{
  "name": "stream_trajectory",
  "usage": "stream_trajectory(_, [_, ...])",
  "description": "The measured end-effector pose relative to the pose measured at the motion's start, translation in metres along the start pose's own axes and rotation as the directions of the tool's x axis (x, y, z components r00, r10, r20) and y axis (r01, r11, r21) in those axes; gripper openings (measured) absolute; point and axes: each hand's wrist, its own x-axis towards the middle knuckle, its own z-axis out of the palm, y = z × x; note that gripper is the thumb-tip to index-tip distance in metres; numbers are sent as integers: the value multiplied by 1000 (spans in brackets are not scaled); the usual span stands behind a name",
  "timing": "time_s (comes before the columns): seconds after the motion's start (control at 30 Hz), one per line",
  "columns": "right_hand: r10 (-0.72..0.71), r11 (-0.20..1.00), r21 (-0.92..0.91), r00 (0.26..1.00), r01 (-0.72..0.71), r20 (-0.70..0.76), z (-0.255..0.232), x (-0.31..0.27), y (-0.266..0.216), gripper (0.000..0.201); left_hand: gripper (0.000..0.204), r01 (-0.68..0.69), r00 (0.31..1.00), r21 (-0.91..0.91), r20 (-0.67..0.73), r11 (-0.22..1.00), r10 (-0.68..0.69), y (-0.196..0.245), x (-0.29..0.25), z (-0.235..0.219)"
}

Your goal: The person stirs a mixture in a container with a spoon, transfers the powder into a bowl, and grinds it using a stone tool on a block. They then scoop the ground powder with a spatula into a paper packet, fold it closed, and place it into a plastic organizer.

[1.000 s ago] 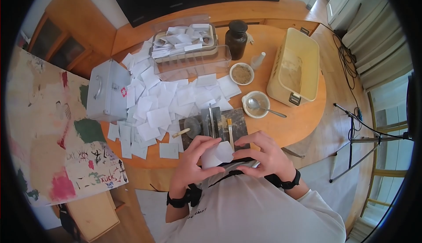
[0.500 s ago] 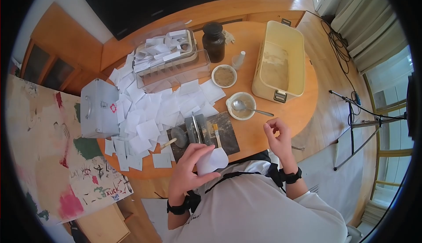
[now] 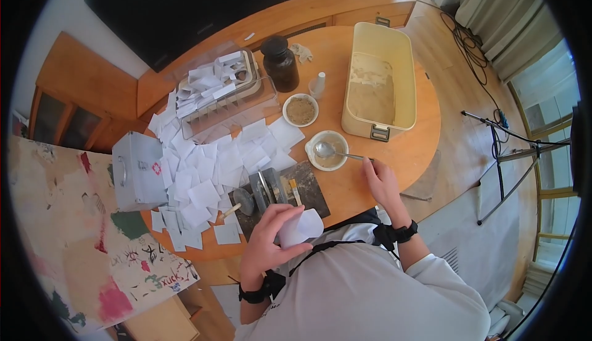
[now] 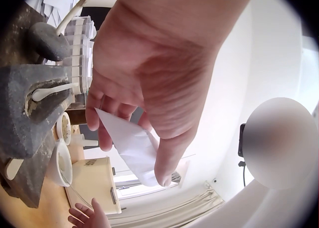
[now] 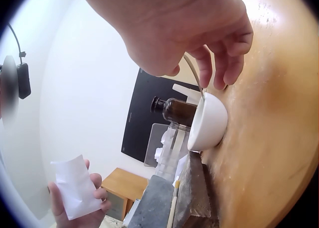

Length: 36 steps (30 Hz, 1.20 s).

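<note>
While the paper is held up: left hand (image 3: 269,236) grips folded paper cone (image 3: 300,227), mouth up, above the table's near edge.
Spoon: right hand (image 3: 380,182) pinches spoon (image 3: 336,152) handle; bowl end lies in white bowl (image 3: 310,156), long axis crosswise.

two hands: the left hand (image 3: 271,239) holds one folded paper (image 3: 300,227), the right hand (image 3: 380,182) is at the handle of one spoon (image 3: 336,152). two small white bowls stand beyond the right fingers (image 3: 369,167), a near bowl (image 3: 327,150) and a far bowl (image 3: 300,110). one dark jar (image 3: 279,63), one small white bottle (image 3: 317,85), one cream tub (image 3: 377,82), one grey case (image 3: 136,170), one dark tray (image 3: 282,192). loose paper squares (image 3: 209,162) on the bench (image 3: 357,187) are too many to count.
</note>
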Motion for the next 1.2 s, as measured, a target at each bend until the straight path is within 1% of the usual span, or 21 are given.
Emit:
stream_trajectory(0.1, [-26,1000,-4,999,26,-35,5,9,-2,44,71,13,1000,-8,-1,1000,-13,1,-2,1])
stream_trajectory(0.13, [-27,1000,-1,999,27,-34,6,10,-3,44,71,17,1000,-9,4,1000,-17,1,-2,1])
stream_trajectory(0.2, [-77,997,9,997,77,-25,8,12,-4,41,71,22,1000,-8,5,1000,-22,1,-4,-1])
stream_trajectory(0.23, [-80,997,10,996,80,-24,8,12,-3,41,68,1,1000,12,-6,1000,-1,1,-4,-1])
stream_trajectory(0.3, [-215,976,22,976,216,-34,9,11,-1,33,66,-18,1000,32,-18,999,18,0,-4,-2])
stream_trajectory(0.33, [-216,976,21,976,216,-34,9,9,-4,33,66,-28,999,29,-30,999,29,-1,-4,-3])
stream_trajectory(0.4, [-428,889,-212,900,405,-77,5,1,-12,21,66,-39,998,24,-40,999,40,-2,-5,-3])
stream_trajectory(0.43, [-428,889,-217,900,404,-78,2,-1,-16,21,66,-41,998,23,-38,999,42,-3,-6,-3])
stream_trajectory(0.5, [-536,789,-386,842,478,-53,-1,-5,-21,10,66,-46,998,19,-37,999,47,-4,-6,-3])
stream_trajectory(0.53, [-540,786,-388,840,480,-53,-1,-5,-21,10,65,-42,999,13,-30,999,42,-4,-7,-3])
stream_trajectory(0.6, [-604,756,-381,792,532,-92,-1,-7,-21,5,65,-36,999,6,-29,999,36,-5,-9,-4])
stream_trajectory(0.63, [-607,753,-383,790,535,-89,-1,-8,-21,5,67,-28,999,-18,-24,999,27,-5,-10,-5])
stream_trajectory(0.7, [-632,748,-372,761,549,-146,-1,-9,-21,5,69,-22,1000,-43,-24,999,21,-6,-13,-6])
stream_trajectory(0.8, [-648,719,-431,751,545,-130,-1,-9,-19,6,69,-29,999,-40,-37,999,28,-8,-18,-8])
stream_trajectory(0.87, [-661,712,-427,737,557,-142,-2,-10,-17,7,69,-5,999,-46,-35,999,4,-9,-22,-10])
stream_trajectory(0.93, [-672,707,-422,725,567,-151,-1,-12,-18,8,67,-21,998,-38,-52,999,19,-10,-25,-12])
stream_trajectory(1.03, [-665,702,-450,733,552,-139,-2,-15,-20,8,65,-42,997,-37,-70,998,39,-12,-29,-13])
stream_trajectory(1.1, [-636,720,-456,760,523,-133,-1,-16,-17,7,64,-52,996,-48,-76,998,48,-15,-31,-13])
stream_trajectory(1.13, [-638,718,-460,758,523,-134,-1,-17,-17,7,64,-59,995,-45,-86,997,55,-17,-33,-14])
stream_trajectory(1.2, [-602,769,-402,775,497,-192,-1,-18,-18,5,64,-73,993,-46,-92,996,69,-20,-37,-15])
